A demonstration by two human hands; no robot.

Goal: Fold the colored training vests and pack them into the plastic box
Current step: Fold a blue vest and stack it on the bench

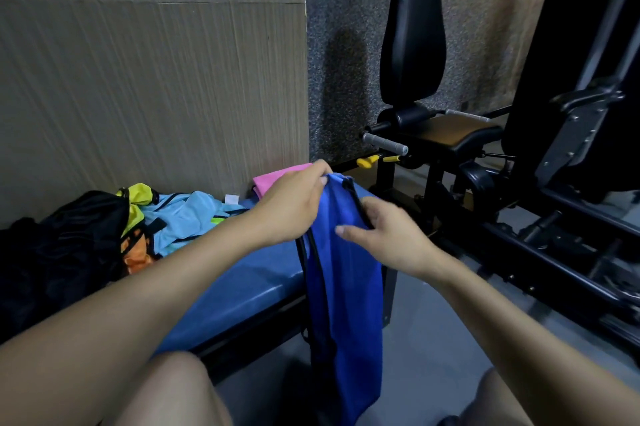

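Bare knees are seen at bottom of frame, w/ the blue vest hung just beyond, center. Its top edge is pinched by left hand; its black-trimmed side is gripped by right hand, fingers curled round it. Left of it, the blue surface carries a pile of vests, light blue, yellow, orange, plus a pink vest behind. A black gym machine is seen at right.
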